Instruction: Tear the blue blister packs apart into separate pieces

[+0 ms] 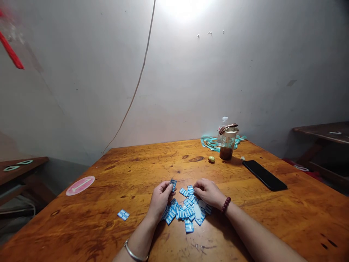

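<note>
A loose heap of small blue-and-white striped cards lies on the wooden table between my hands. My left hand, at the heap's left edge, pinches a few of these cards upright between thumb and fingers. On the right, my right hand has its fingers closed at the edge of one card at the top of the heap. Part of the heap is hidden under both hands. A separate piece with the same blue-and-white pattern lies apart on the left.
On the wooden table stand a cup of dark drink and a clear bottle behind it. Turquoise ribbon, a small yellow-green object and a black phone lie nearby. A pink round sticker is at left.
</note>
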`<state>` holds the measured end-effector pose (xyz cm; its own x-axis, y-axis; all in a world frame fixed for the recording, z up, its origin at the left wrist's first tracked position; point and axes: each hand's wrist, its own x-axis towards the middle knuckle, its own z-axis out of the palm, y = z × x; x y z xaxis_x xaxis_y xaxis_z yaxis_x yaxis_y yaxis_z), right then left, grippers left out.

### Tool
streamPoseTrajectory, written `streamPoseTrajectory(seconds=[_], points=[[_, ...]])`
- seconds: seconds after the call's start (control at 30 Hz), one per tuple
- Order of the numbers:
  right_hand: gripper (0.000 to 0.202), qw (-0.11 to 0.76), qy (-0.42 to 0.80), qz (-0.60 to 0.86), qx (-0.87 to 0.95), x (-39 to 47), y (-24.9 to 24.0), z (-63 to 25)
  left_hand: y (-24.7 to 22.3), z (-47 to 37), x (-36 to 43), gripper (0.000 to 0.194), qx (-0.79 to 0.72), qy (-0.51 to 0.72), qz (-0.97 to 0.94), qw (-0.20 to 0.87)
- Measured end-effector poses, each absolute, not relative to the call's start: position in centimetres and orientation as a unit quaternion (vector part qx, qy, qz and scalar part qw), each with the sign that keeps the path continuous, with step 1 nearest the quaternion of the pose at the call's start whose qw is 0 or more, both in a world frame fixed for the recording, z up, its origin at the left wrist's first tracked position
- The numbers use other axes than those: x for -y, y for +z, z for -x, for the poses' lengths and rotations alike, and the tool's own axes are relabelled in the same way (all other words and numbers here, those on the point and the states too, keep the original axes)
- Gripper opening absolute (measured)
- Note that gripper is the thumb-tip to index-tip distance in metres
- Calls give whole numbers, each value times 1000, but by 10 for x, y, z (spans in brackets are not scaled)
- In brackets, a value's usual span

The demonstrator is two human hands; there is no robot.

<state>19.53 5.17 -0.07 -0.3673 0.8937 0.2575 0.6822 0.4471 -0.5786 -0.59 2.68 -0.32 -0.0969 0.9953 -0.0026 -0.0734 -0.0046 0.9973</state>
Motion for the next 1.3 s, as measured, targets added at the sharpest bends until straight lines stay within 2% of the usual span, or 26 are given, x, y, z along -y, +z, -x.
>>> streamPoseTrajectory(seconds=[0.63, 1.3], points=[[23, 216, 168, 504, 819, -50, -2, -194, -3, 5, -26, 27, -509, 536, -461, 491], [19, 229, 208, 479, 822, -43, 8, -190, 0, 3, -24, 25, -500, 543, -471, 482]])
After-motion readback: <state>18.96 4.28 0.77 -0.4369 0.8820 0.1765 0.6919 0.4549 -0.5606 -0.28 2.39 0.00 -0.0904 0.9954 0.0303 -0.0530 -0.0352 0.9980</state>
